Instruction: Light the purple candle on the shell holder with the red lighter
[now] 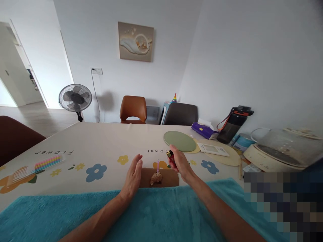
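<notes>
A small brown pastry (155,179), croissant-like in shape, sits on a brown board (170,179) near the table's front edge. A thin purple candle (157,166) stands upright in it; I cannot make out a flame. My right hand (179,162) grips a red lighter (172,159) to the right of the candle, its metal top pointing left. On the other side, my left hand (135,174) is held upright beside the board's left end, fingers stretched out and palm facing the candle, holding nothing.
A teal towel (161,215) covers the near edge. To the left lies a pack of coloured candles (47,164). On the right are a green placemat (179,141), a purple tissue pack (204,130), a black bottle (232,125) and an appliance with a clear lid (275,156).
</notes>
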Demonstrator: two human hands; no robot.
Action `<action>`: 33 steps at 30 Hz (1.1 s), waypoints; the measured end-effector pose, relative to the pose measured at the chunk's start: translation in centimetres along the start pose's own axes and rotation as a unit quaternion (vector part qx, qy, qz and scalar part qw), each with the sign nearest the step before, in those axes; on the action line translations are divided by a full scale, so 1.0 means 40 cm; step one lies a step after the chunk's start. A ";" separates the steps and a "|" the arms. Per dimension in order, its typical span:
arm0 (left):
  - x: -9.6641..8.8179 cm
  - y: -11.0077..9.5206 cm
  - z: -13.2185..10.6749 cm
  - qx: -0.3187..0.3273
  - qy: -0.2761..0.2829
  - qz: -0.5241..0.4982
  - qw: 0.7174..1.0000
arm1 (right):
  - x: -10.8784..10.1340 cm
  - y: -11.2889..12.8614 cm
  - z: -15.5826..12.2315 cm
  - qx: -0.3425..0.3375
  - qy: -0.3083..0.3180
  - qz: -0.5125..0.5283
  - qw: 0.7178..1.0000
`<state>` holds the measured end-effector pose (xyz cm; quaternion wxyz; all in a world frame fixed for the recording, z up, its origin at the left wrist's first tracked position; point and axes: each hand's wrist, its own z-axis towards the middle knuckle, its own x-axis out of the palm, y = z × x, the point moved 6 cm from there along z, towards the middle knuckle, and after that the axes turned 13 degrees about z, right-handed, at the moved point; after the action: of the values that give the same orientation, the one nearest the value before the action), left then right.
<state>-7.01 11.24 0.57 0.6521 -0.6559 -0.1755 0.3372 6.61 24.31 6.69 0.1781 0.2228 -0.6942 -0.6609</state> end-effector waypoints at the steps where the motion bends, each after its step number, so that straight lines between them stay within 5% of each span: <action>1: 0.001 0.004 0.001 -0.003 -0.001 -0.002 1.000 | -0.003 -0.002 -0.001 0.017 -0.008 0.025 1.000; 6: 0.003 0.006 0.001 -0.003 0.006 -0.004 1.000 | 0.012 0.007 -0.012 0.011 0.001 0.039 0.999; 16: 0.001 -0.010 -0.007 -0.010 0.012 0.003 1.000 | 0.035 0.010 -0.007 -0.131 0.049 -0.203 0.969; 21: 0.001 -0.014 -0.008 -0.006 0.011 -0.002 1.000 | 0.037 0.026 -0.022 -0.150 0.039 -0.285 0.946; 33: 0.001 -0.016 -0.005 -0.003 0.011 0.002 1.000 | 0.029 0.024 -0.018 -0.141 0.034 -0.214 0.966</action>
<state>-6.73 11.18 1.19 0.6517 -0.6614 -0.1685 0.3308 5.95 23.08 7.62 0.0857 0.3605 -0.5235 -0.7672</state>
